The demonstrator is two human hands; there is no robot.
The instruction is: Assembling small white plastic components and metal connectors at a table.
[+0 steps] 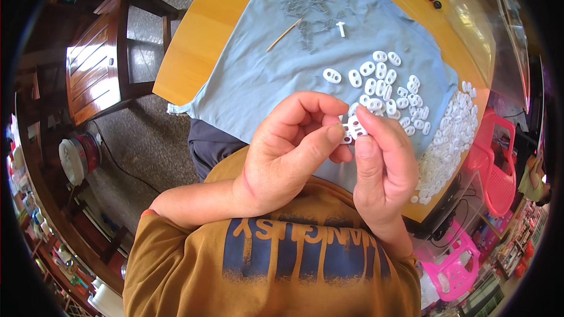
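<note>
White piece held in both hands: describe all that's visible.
The white piece is small, rounded and smooth, plastic-looking, with dark openings in its face. It is partly hidden by fingers, so its full outline, and whether it is one part or two together, can't be told. The left hand and right hand pinch it from either side between thumb and fingers, its openings facing the camera. In view it sits just nearer than the loose white pieces.

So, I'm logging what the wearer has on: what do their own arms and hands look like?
The left hand and right hand are bare: no gloves or rings show. A thin line crosses the left wrist. Both forearms are uncovered. The brown left sleeve is short, part of a shirt with dark blue print.
</note>
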